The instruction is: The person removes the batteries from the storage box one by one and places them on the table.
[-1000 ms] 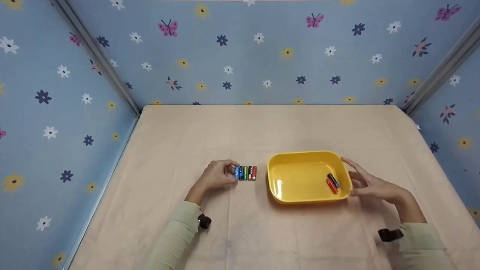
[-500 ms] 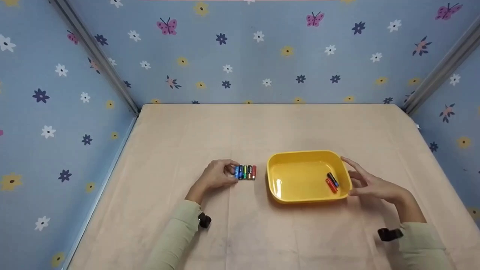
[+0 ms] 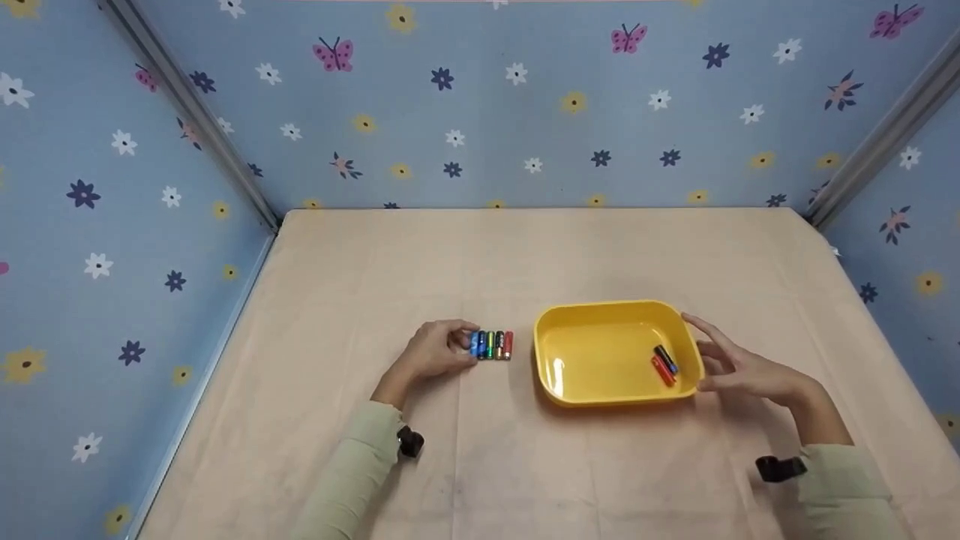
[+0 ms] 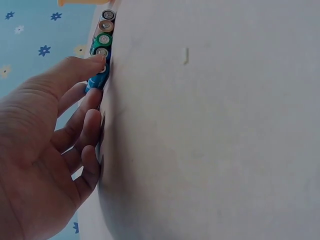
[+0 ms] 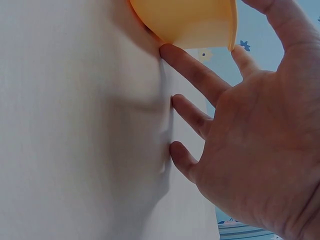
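Note:
Several batteries lie side by side in a short row, with a red battery (image 3: pixel 508 345) at the right end and a green battery (image 3: pixel 490 345) mid-row. At the row's left end, my left hand (image 3: pixel 436 349) pinches a light blue battery (image 4: pixel 96 81) between thumb and forefinger; its other fingers curl near the cloth. To the right stands a yellow plastic basin (image 3: pixel 592 360) with a red battery (image 3: pixel 663 371) and a dark battery (image 3: pixel 666 360) inside. My right hand (image 3: pixel 757 375) touches the basin's right wall, fingers spread and loosely bent, fingertips down by the cloth in the right wrist view.
A pale beige cloth (image 3: pixel 360 262) covers the table, with faint fold lines. Blue panels (image 3: pixel 495 90) printed with flowers and butterflies close off the back and both sides. A dark wrist camera (image 3: pixel 410 442) sits by the left sleeve.

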`<state>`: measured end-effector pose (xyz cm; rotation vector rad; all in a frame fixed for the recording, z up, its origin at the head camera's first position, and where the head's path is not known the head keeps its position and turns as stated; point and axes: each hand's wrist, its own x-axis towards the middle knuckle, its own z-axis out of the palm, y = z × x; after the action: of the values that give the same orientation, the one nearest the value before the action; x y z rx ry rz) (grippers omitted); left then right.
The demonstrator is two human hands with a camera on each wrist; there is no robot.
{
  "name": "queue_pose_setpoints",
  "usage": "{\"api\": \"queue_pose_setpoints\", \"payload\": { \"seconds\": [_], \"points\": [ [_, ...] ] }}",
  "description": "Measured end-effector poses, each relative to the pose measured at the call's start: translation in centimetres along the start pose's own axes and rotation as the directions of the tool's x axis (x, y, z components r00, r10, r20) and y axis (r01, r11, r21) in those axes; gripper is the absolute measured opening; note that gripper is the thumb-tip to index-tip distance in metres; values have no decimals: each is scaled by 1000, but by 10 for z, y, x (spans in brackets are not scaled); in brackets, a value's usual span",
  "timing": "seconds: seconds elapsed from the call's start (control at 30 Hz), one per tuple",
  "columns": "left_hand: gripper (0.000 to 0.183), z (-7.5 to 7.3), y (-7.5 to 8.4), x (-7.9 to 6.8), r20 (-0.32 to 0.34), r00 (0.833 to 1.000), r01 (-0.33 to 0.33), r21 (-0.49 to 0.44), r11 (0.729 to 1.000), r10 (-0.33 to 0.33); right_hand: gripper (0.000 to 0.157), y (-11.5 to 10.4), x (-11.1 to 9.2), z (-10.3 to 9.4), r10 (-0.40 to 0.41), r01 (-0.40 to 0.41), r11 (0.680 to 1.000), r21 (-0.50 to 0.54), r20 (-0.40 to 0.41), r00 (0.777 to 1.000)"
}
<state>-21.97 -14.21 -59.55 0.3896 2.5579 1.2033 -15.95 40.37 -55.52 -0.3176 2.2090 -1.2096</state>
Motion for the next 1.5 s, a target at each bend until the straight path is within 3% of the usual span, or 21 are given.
{"api": "queue_pose_setpoints", "payload": {
  "seconds": [0.27,0.5,0.83,1.07,1.5],
  "points": [
    [54,-12,2,1,38,999,-17,10,1000,17,116,2,-1,1,-20,20,1000,14,1,1000],
    [49,-23,16,2,-4,1000,-13,29,1000,13,115,2,1,-1,-40,40,999,16,2,999],
    [41,-13,22,7,-65,996,-47,78,996,52,115,1,2,0,-19,19,1000,5,-8,1000],
    [39,-12,30,12,-71,996,-48,101,994,55,116,-1,-1,0,-34,34,999,3,-3,999],
    [35,9,62,26,-90,987,-118,136,984,131,115,0,0,0,-44,44,999,-15,-9,999]
  ]
}}
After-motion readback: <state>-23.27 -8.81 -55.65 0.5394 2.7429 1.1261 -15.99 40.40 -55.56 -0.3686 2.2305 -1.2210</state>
